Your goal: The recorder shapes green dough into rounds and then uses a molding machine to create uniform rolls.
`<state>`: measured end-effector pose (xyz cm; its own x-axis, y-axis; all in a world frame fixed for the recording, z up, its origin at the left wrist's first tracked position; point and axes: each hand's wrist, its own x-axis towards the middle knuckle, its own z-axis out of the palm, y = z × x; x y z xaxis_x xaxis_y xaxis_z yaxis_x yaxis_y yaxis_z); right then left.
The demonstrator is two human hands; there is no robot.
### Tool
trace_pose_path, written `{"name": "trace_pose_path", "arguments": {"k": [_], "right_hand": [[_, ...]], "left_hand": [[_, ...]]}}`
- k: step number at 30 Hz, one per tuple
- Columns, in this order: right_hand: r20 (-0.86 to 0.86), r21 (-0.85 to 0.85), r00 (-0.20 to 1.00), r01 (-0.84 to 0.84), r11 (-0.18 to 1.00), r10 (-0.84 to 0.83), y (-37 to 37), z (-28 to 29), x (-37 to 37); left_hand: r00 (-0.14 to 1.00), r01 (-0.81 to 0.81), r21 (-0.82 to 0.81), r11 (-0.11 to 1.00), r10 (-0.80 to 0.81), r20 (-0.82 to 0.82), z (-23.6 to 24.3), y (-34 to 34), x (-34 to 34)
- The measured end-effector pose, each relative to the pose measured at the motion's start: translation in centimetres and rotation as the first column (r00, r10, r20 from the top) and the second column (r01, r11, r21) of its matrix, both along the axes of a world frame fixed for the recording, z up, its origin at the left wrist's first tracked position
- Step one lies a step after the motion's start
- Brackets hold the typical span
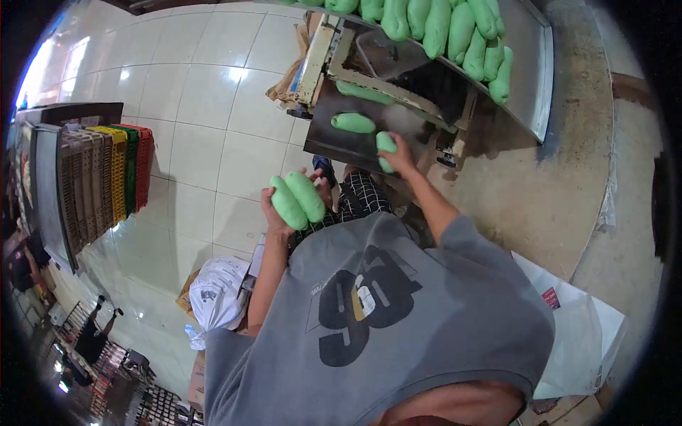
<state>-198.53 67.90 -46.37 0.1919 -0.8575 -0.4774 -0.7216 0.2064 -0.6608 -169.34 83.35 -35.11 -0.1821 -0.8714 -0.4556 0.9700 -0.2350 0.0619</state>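
Observation:
Two smooth green dough rolls [297, 199] lie side by side in my left hand [274, 214], whose fingers are curled round them from below and partly hidden. My right hand [402, 157] is closed on another green dough roll [386, 150] at the near edge of a dark metal plate [327, 145], which juts from a machine [376, 82] with a worn cream frame. Left of that roll, a separate dough roll [353, 123] rests on the plate. Farther in, under the frame, one more green roll [364, 92] shows only in part.
Above the machine, a metal tray [522, 78] carries several green dough rolls [462, 32]. Stacked plastic crates [106, 170] stand at the left on a tiled floor [199, 128]. Beside my left arm sits a tied white bag [219, 291]. A white sack [575, 334] lies at the lower right.

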Motion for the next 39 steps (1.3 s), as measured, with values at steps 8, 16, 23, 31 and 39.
{"name": "trace_pose_path", "arguments": {"k": [8,16,23,31,39], "right_hand": [[0.531,0.690,0.794,-0.204,0.695,-0.294,3.9,9.6,10.5],[-0.408,-0.127,0.774,-0.573,0.810,0.484,-9.3,-0.4,9.4],[0.347,0.053,0.934,-0.113,0.992,0.088,-0.4,6.9,11.1],[0.737,0.530,0.660,-0.430,0.731,-0.146,4.2,13.2,11.2],[0.136,0.097,0.892,-0.446,0.890,0.432,-4.6,-2.2,8.2]], "left_hand": [[0.990,-0.095,0.236,0.967,0.066,0.126,-3.3,1.1,0.0],[0.939,-0.330,0.185,0.926,0.301,0.168,-3.6,6.2,2.4],[0.926,-0.376,0.132,0.917,0.369,0.077,-3.5,5.3,0.2],[0.846,-0.530,0.025,0.848,0.527,0.086,-5.5,6.5,-1.0],[0.795,-0.606,0.001,0.796,0.605,0.048,-6.7,9.0,-0.2]]}}
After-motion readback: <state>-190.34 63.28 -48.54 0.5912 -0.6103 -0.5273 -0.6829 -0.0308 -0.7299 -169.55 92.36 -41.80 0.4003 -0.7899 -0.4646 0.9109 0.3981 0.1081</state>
